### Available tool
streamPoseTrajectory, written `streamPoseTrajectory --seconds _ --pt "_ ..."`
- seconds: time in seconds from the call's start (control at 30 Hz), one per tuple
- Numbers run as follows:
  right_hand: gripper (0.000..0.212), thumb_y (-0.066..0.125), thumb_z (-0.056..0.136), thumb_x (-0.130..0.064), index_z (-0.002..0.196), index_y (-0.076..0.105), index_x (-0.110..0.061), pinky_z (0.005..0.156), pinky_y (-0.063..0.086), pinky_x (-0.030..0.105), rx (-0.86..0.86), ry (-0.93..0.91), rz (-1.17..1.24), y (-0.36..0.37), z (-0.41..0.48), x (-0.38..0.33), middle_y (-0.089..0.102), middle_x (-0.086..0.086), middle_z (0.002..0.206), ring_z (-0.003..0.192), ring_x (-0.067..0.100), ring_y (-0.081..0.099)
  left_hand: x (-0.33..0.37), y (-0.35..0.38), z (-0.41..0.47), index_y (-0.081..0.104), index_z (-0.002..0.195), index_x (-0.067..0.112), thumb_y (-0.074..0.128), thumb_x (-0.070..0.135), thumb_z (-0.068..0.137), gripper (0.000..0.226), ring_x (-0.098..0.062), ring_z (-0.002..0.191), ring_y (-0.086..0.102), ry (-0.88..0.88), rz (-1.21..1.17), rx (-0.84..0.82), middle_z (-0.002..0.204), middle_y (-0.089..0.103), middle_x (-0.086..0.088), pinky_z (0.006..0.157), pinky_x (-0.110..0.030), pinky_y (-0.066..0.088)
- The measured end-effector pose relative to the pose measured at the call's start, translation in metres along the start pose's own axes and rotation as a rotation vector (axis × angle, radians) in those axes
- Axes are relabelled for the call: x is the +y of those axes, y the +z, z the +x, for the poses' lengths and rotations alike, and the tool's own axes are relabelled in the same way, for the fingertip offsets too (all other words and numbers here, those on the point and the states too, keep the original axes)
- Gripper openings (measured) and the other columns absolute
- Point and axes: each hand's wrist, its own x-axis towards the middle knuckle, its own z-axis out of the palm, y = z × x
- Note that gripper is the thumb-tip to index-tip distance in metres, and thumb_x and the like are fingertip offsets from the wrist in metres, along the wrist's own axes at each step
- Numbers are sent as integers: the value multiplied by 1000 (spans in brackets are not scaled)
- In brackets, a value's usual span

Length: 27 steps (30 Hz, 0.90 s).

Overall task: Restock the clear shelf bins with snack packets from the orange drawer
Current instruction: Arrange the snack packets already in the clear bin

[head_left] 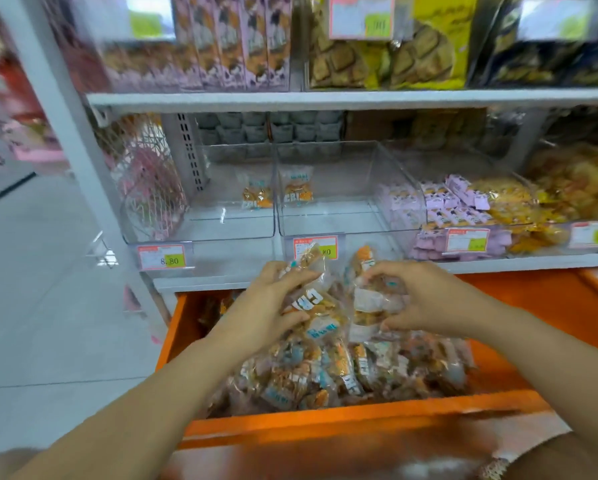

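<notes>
Over orange drawer (360, 420), left hand (266, 306) and right hand (425, 299) fingers (380, 271) clamp snack packets (311, 301).

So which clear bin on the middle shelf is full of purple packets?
The third bin from the left, packed with purple packets. The first bin and second bin are nearly empty.

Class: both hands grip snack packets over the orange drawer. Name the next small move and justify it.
Probably lift both handfuls up and forward into the middle clear bin. The left hand and right hand each grip snack packets above the orange drawer, and that bin, directly ahead, holds only a single packet.
</notes>
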Motion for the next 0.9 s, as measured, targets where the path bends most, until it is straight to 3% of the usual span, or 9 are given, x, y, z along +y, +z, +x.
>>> streamPoseTrajectory --seconds 0.07,0.17,0.27,0.4,0.53,0.6,0.73,0.8,0.9 --pt "61 81 68 -27 122 54 -33 89 38 16 21 -51 -34 -13 -4 -16 56 -13 124 109 3 51 5 -19 -10 36 136 50 68 26 87 63 -13 113 51 14 -14 42 133 30 5 87 -8 33" --pt "61 81 67 -31 121 53 -36 94 39 19 66 -114 -43 -31 -7 -38 56 -13 127 115 4 51 11 -48 -20 39 135 49 70 25 85 64 -13 110 51 47 -49 132 128 32 6 97 -22 43" --pt "60 81 69 -31 122 54 -33 84 34 13 132 -176 -88 -49 -7 -59 56 -12 125 112 3 49 12 -75 -24 44 135 45 73 21 83 64 -14 116 47 85 -36 232 129 33 6 97 -25 43" --pt "61 83 67 -33 121 53 -36 84 34 15 275 -258 -76 -69 12 -85 55 -12 120 109 3 48 3 -111 -24 41 133 47 70 18 85 63 -1 114 34 101 -28 374 133 27 12 83 2 35" --pt "62 82 69 -31 123 54 -31 92 39 23 364 -325 -47 -72 55 -109 55 -6 121 112 10 51 -14 -138 -15 45 135 37 70 8 84 64 -2 116 32 28 -61 511 141 32 -2 85 10 25" --pt "64 81 70 -30 126 53 -30 94 41 25 392 -330 -11 -66 81 -118 54 -4 124 113 13 51 -27 -148 -8 44 138 35 69 8 85 64 -11 125 37 -48 -60 543 143 31 -5 91 3 21" --pt "66 80 71 -29 130 51 -30 93 35 17 368 -355 28 -44 137 -129 50 -5 131 118 11 48 -58 -159 11 41 140 36 65 8 88 63 -18 132 35 -171 -14 533 149 25 -1 101 -19 30" --pt "65 80 71 -30 129 50 -32 88 34 14 350 -348 22 -33 164 -130 50 -6 130 117 11 48 -76 -159 24 40 141 36 64 8 89 64 -20 133 34 -212 -5 491 150 22 0 103 -23 30" --pt "64 79 70 -35 128 50 -36 90 39 23 271 -353 -13 -20 197 -130 53 -6 127 117 12 48 -104 -154 45 38 143 34 61 9 90 63 -23 132 36 -256 14 371 148 22 -2 104 -25 30"
